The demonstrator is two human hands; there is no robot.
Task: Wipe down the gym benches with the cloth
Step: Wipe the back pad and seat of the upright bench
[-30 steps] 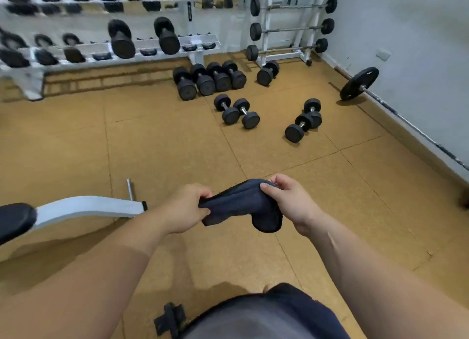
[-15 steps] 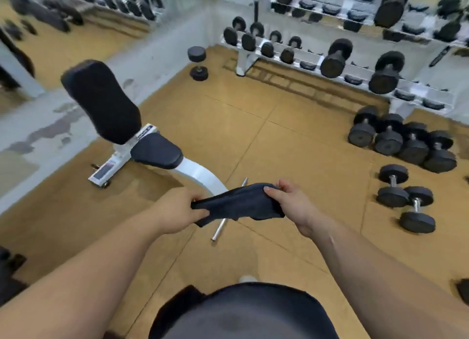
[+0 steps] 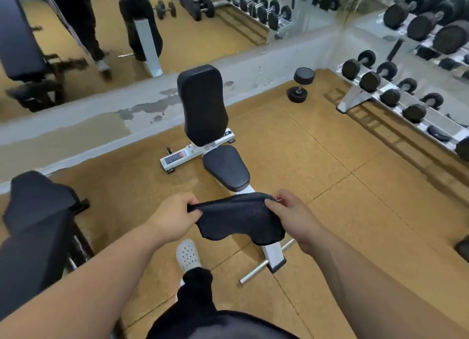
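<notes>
Tan cork-textured floor (image 3: 291, 161) laid in large square tiles, dark seams between them. Grey, patchy low wall strip (image 3: 101, 120) at the far edge, wall mirror (image 3: 190, 34) above it reflecting floor, racks and a padded bench.

Upright gym bench (image 3: 203, 105) in the middle of the floor, close to the wall strip: black back pad standing tall, black seat pad (image 3: 226, 167) in front of it, white frame underneath with a chrome crossbar (image 3: 256, 269) at the near foot. Second black padded bench (image 3: 38, 211) at the left edge of view, only partly seen.

Dumbbell rack (image 3: 396, 95) along the right side, rows of black dumbbells on white shelves. One loose dumbbell (image 3: 300, 85) lying on the floor near the far right corner, between bench and rack.

Dark cloth (image 3: 241, 218) held up in the air over the near end of the upright bench's frame, not touching either pad. Left hand (image 3: 175, 217) pinched closed on the cloth's left end; right hand (image 3: 294, 218) pinched closed on its right end, cloth sagging between them. White perforated clog (image 3: 187, 256) on the floor below the hands.
</notes>
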